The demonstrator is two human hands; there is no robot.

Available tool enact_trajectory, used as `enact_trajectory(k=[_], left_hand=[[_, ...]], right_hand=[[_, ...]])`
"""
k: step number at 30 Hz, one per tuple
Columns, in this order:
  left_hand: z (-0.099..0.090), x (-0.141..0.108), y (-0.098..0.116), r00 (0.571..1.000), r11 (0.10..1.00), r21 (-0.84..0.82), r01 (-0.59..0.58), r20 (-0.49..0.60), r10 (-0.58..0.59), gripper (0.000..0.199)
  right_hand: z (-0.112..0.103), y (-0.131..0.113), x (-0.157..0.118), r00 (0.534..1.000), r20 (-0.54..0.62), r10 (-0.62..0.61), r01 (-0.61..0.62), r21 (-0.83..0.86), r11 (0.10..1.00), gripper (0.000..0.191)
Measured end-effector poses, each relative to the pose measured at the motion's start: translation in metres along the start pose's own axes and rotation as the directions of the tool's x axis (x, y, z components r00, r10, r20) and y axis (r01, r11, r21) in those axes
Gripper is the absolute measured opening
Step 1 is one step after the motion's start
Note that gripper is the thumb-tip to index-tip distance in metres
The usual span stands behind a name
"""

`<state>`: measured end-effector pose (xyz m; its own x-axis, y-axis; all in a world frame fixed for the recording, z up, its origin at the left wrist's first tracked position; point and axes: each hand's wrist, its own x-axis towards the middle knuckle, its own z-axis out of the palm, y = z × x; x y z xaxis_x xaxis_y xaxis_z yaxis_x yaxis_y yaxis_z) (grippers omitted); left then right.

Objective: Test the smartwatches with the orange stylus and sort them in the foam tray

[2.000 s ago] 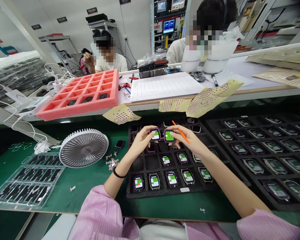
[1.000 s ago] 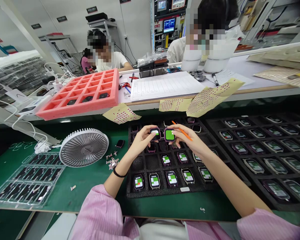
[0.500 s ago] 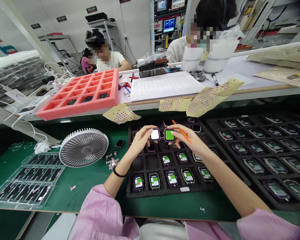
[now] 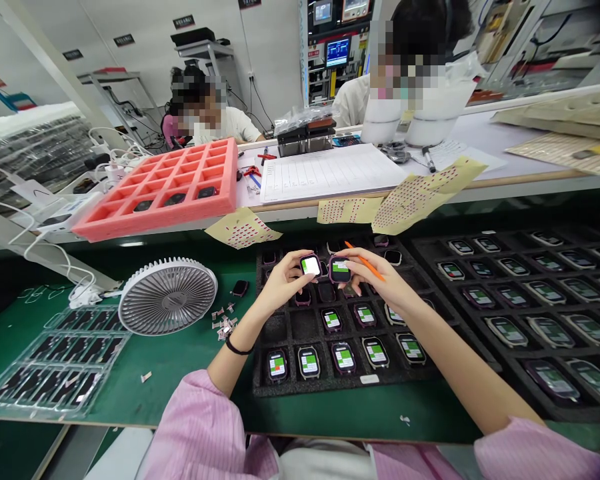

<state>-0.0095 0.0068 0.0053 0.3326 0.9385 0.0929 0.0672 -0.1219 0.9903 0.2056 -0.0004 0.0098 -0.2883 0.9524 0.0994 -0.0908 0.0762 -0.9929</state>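
My left hand (image 4: 283, 283) pinches a purple-framed smartwatch body (image 4: 311, 265) by its edges, its screen lit white and green. My right hand (image 4: 377, 280) grips a second dark-framed smartwatch body (image 4: 339, 270) and also holds an orange stylus (image 4: 366, 265) between its fingers. The two watches are close together but apart. Both hands are just above a black foam tray (image 4: 305, 327), which holds rows of watches with green screens. The cells under my hands are partly hidden.
A second black tray of watches (image 4: 480, 313) lies to the right. A white desk fan (image 4: 167, 297), small scraps and a clear blister tray (image 4: 55, 363) sit on the green mat to the left. Beyond stand a pink foam tray (image 4: 155, 193) and a paper form (image 4: 330, 173). Co-workers (image 4: 230, 125) sit opposite.
The left watch's screen has gone from green to white and green, and the right watch's display has changed too. Both hands have barely moved. The co-worker at the far left has lowered their hand.
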Motion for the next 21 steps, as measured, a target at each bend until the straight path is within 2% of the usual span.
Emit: enact_trajectory(k=[6,11,16,21], left_hand=[[-0.001,0.002,0.000,0.995,1.000,0.003,-0.010,-0.097,0.011,0.033],[-0.001,0.003,0.002,0.989,0.999,0.049,0.001,-0.146,0.007,0.033],[-0.002,0.002,0.002,0.996,0.997,0.078,0.003,-0.087,0.004,0.033],[-0.004,0.002,-0.002,0.999,0.998,0.048,-0.031,0.021,0.030,0.049]], right_hand=[[-0.001,0.007,0.001,1.000,-0.009,-0.002,0.003,0.025,1.000,0.027],[-0.002,0.013,0.003,1.000,-0.008,-0.014,0.014,0.016,1.000,0.031],[-0.002,0.010,0.002,1.000,-0.012,0.010,-0.010,-0.015,1.000,0.032],[-0.002,0.008,0.001,1.000,-0.008,0.007,-0.007,-0.016,1.000,0.032]])
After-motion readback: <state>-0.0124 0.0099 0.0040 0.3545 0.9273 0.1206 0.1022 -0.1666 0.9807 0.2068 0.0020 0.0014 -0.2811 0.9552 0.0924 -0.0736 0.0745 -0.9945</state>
